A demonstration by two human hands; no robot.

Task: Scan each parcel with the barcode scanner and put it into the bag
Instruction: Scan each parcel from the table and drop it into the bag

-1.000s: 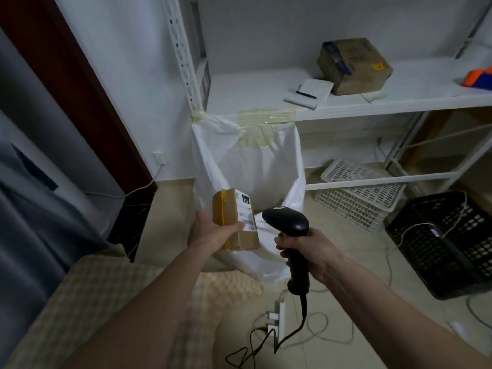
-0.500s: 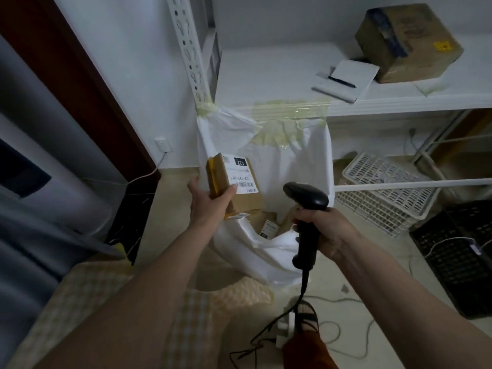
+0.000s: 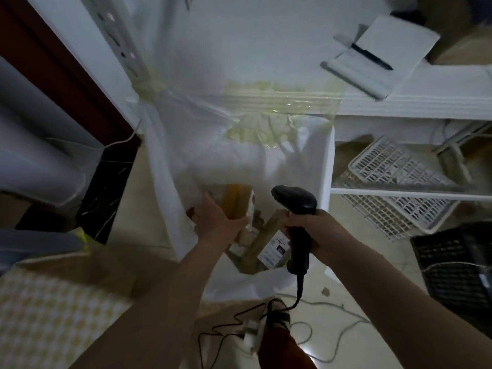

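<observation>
Brown cardboard parcel [image 3: 237, 202] sits inside the mouth of the white bag [image 3: 239, 155], the left hand [image 3: 217, 219] gripping its near side. Just right of the bag's opening, the right hand [image 3: 316, 233] clasps the black barcode scanner [image 3: 296, 217]. Other parcels [image 3: 266, 246] lie deeper inside the bag; their label print is unreadable.

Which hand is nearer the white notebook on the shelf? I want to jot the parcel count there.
Right. The right hand, gripping the barcode scanner, sits below the notebook; the left hand holds a parcel over the bag, farther left.
</observation>
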